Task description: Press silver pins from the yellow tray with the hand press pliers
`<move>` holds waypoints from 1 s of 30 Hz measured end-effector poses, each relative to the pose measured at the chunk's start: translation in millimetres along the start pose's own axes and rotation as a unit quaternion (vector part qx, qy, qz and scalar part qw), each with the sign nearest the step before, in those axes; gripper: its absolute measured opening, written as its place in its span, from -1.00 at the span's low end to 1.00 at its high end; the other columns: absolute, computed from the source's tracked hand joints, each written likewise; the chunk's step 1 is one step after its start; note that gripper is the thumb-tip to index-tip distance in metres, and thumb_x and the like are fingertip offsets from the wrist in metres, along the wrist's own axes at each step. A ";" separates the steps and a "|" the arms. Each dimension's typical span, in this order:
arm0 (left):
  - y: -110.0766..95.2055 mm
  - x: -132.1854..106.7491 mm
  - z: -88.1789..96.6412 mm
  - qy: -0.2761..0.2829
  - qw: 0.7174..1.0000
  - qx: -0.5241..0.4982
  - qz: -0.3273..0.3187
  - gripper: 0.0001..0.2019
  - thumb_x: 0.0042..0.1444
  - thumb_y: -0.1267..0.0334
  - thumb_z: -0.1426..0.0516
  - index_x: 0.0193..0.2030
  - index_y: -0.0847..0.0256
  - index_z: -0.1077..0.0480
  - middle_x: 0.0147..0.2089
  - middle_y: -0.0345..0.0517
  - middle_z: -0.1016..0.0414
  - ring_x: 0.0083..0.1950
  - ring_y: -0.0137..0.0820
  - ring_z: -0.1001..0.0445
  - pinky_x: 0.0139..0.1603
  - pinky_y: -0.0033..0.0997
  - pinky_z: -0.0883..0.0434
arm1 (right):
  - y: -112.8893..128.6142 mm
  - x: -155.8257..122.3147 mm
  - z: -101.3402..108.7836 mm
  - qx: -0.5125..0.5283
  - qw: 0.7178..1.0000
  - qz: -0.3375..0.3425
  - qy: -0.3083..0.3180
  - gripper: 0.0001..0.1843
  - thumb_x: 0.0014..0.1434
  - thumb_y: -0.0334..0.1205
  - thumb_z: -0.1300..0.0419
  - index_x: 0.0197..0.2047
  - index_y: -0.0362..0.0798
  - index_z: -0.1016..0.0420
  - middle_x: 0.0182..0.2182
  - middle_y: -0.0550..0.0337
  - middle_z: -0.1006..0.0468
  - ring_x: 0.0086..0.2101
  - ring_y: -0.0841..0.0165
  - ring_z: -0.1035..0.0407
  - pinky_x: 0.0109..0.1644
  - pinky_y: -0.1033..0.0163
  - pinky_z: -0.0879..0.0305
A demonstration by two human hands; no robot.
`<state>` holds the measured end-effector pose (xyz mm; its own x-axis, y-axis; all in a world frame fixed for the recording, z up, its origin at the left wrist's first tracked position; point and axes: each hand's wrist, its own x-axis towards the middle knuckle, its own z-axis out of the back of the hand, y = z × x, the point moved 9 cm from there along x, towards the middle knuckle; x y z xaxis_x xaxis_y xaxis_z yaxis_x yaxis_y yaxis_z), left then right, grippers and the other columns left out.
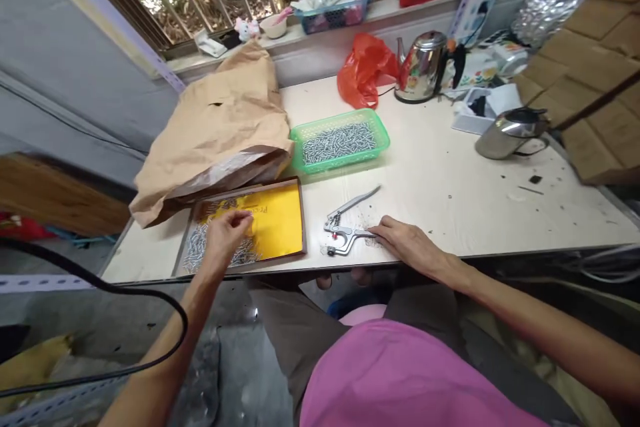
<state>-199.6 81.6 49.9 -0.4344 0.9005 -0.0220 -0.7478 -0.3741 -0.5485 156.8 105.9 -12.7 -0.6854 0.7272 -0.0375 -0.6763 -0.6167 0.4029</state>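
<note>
My left hand (pixel 227 230) hovers over a shallow brown-rimmed tray (pixel 303 220) with a yellow lining, thumb and fingertips pinched together. What the pinch holds, if anything, is too small to make out. Small silvery metal pieces (pixel 245 253) lie in a heap at the tray's left and front, beneath this hand. At the table's front edge, my right hand (pixel 403 238) closes on the end of the lower handle of metal hand pliers (pixel 350 233). The pliers lie with jaws to the left, their upper handle (pixel 363 198) raised apart and a spring between the handles.
Behind the tray, a green basket (pixel 383 140) contains many small metal pins. A large brown paper bag (pixel 220 113) slumps at the left. Further back stand a red plastic bag (pixel 365 70) and an electric kettle (pixel 423 70). A steel jug (pixel 510 133) and stacked cardboard (pixel 595 73) are at right.
</note>
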 end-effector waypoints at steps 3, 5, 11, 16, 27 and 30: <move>-47.4 -50.1 -68.1 0.153 0.948 -0.269 0.071 -0.64 -0.10 0.09 -0.26 -0.21 0.31 -0.45 -0.37 -0.11 -0.52 -0.47 -0.44 -0.44 -0.36 -0.40 -0.43 | -3.0 2.6 6.0 -0.052 0.998 0.007 0.020 -0.69 0.36 -0.26 0.09 -0.02 -0.01 -0.45 -0.22 0.09 -0.41 -0.26 0.36 -0.36 -0.30 0.31 -0.19; -76.3 -79.2 -106.1 0.204 0.915 -0.334 0.099 -0.62 -0.17 0.09 -0.31 -0.26 0.32 -0.43 -0.44 -0.12 -0.50 -0.52 -0.48 -0.42 -0.46 -0.47 -0.39 | -6.7 3.1 12.0 -0.079 0.997 0.005 0.024 -0.71 0.36 -0.27 0.07 -0.06 -0.02 -0.46 -0.21 0.08 -0.41 -0.25 0.34 -0.35 -0.34 0.30 -0.13; -94.0 -100.6 -161.7 0.209 0.898 -0.356 0.151 -0.65 -0.14 0.04 -0.29 -0.39 0.33 -0.42 -0.64 -0.29 -0.32 -0.69 -0.62 -0.17 -0.69 -0.61 -0.10 | -19.3 -6.9 21.9 -0.087 0.996 -0.012 0.027 -0.76 0.31 -0.36 0.00 -0.06 -0.02 -0.45 -0.18 0.09 -0.40 -0.25 0.37 -0.32 -0.35 0.30 -0.06; -90.5 -100.1 -172.6 0.229 0.915 -0.301 0.144 -0.71 -0.09 0.08 -0.26 -0.46 0.32 -0.41 -0.72 -0.35 -0.22 -0.74 -0.65 -0.06 -0.71 -0.60 0.02 | -21.6 -10.4 23.5 -0.089 0.996 -0.013 0.009 -0.80 0.30 -0.35 -0.03 -0.09 -0.04 -0.45 -0.19 0.09 -0.40 -0.26 0.36 -0.30 -0.35 0.29 -0.05; -84.4 -108.2 -181.8 0.277 0.901 -0.274 0.189 -0.74 -0.06 0.13 -0.26 -0.53 0.27 -0.36 -0.77 -0.31 -0.26 -0.77 -0.62 -0.11 -0.72 -0.60 0.00 | -19.0 -11.4 23.6 -0.107 0.994 -0.018 -0.004 -0.81 0.27 -0.40 -0.05 -0.12 -0.05 -0.44 -0.19 0.09 -0.41 -0.25 0.34 -0.29 -0.34 0.27 -0.05; -85.6 -108.8 -184.9 0.298 0.900 -0.254 0.191 -0.74 -0.01 0.17 -0.23 -0.58 0.26 -0.32 -0.80 -0.30 -0.24 -0.78 -0.61 -0.11 -0.73 -0.61 0.01 | -18.0 -10.4 22.5 -0.121 0.992 -0.027 -0.002 -0.85 0.27 -0.38 -0.05 -0.16 -0.07 -0.43 -0.20 0.08 -0.41 -0.26 0.34 -0.29 -0.34 0.27 -0.05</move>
<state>4.6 56.7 -55.3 -0.1512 0.7440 -0.6508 -0.2092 -0.6676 -0.7145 182.1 116.3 1.0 -0.6458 0.7618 -0.0499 -0.7572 -0.6308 0.1698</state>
